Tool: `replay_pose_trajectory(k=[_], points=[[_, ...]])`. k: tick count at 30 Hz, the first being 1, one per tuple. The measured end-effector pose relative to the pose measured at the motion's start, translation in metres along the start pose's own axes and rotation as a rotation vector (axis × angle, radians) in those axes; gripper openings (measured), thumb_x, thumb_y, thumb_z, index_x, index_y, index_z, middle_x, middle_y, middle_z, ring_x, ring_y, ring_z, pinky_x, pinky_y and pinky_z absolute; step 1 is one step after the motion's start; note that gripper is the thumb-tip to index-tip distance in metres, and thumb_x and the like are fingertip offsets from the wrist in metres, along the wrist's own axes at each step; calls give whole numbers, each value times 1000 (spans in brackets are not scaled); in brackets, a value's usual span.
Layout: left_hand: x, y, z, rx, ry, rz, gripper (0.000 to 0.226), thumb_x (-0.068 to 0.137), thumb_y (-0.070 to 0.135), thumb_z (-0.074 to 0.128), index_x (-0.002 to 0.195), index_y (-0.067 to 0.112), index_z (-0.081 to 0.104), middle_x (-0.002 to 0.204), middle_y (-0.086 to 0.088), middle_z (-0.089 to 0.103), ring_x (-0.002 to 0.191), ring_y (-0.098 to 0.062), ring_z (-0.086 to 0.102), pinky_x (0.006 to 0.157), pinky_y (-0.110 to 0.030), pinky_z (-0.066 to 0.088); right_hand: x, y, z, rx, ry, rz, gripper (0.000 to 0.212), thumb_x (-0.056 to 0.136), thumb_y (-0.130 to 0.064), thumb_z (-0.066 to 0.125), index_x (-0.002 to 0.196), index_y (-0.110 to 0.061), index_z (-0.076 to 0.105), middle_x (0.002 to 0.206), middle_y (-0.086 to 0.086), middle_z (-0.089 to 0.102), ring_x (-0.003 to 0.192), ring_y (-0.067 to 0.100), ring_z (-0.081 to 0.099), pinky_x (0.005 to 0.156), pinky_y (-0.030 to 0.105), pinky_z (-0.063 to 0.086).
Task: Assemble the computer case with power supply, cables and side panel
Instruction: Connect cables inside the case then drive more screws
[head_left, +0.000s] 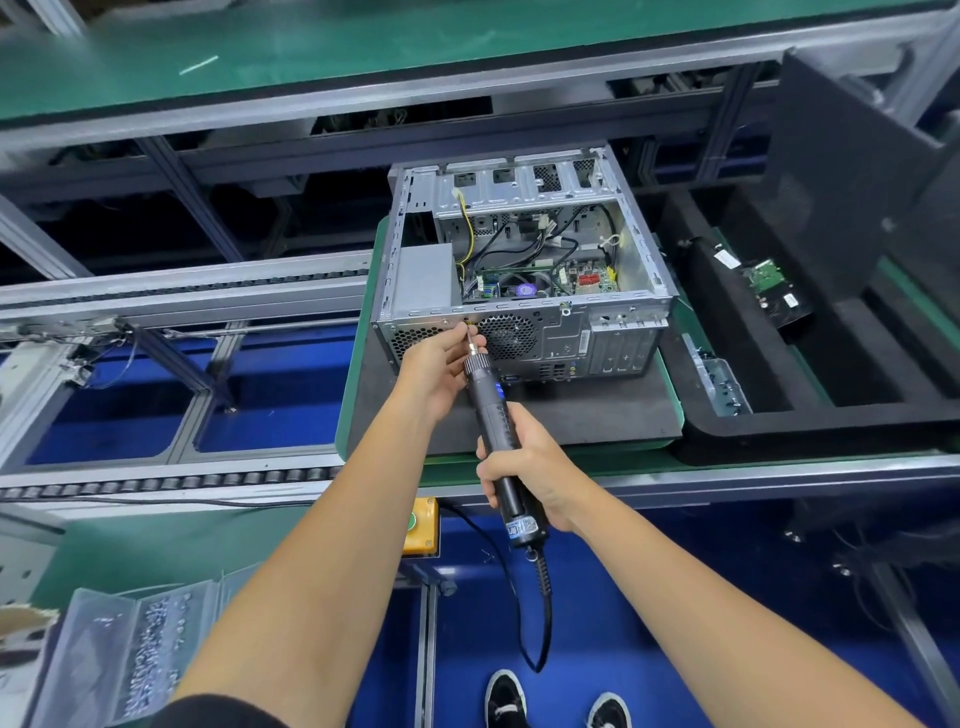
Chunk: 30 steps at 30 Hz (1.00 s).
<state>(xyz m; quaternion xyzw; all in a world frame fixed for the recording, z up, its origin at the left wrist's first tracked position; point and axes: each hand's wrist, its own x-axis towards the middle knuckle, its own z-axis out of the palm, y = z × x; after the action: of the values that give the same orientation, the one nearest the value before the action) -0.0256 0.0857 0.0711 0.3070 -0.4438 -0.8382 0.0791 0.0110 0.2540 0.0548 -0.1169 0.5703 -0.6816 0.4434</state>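
The right hand (524, 467) wraps its fingers round the black barrel of an electric screwdriver (496, 415), gripping it near the cord end, with the tool angled up and away toward the rear of the computer case (519, 270). The left hand (441, 358) is just ahead of the right, its fingertips pinching the thin bit at the screwdriver's tip and steadying it against the upper edge of the case's back panel, beside the round fan grille (506, 335). Whether a screw sits on the bit cannot be told.

The case stands beyond both hands on a dark foam pad (571, 415), its open side facing up, so the grey power supply (423, 280) shows at the left end, directly above the left hand, with the motherboard (545, 280) and loose cables to its right.

The screwdriver's black cord (543, 613) hangs down from the right hand. Just left of that wrist sits a yellow button box (421, 525). Far right of the hands, a dark side panel (841, 192) leans upright over a black foam tray (779, 431). Below the left forearm lies a clear plastic parts tray (130, 649).
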Motion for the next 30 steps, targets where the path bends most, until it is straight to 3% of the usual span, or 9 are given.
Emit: replay_pose_trajectory(k=[10,20,30], points=[[3,-3,-3,24,0,103,16,96,11,54,91,4,66,72,-2,71,64,-11,65,63,-21,54,3,0,4,-28,12,-17,55,70,5,63,119,-13,46,82,7,55,56,21,54,53,33,51],[5,0,-1,139,30,82,13,95,13,58,91,8,68,73,0,72,67,-10,67,71,-24,55,3,2,12,-40,53,-24,52,77,10,61,119,-16,45,72,0,59,55,19,57,53,33,53],[3,3,2,108,48,76,14,96,11,56,89,5,66,70,-1,71,64,-11,66,60,-22,53,2,-3,28,-65,108,-31,45,79,4,62,115,-16,43,86,13,51,56,19,56,55,34,53]])
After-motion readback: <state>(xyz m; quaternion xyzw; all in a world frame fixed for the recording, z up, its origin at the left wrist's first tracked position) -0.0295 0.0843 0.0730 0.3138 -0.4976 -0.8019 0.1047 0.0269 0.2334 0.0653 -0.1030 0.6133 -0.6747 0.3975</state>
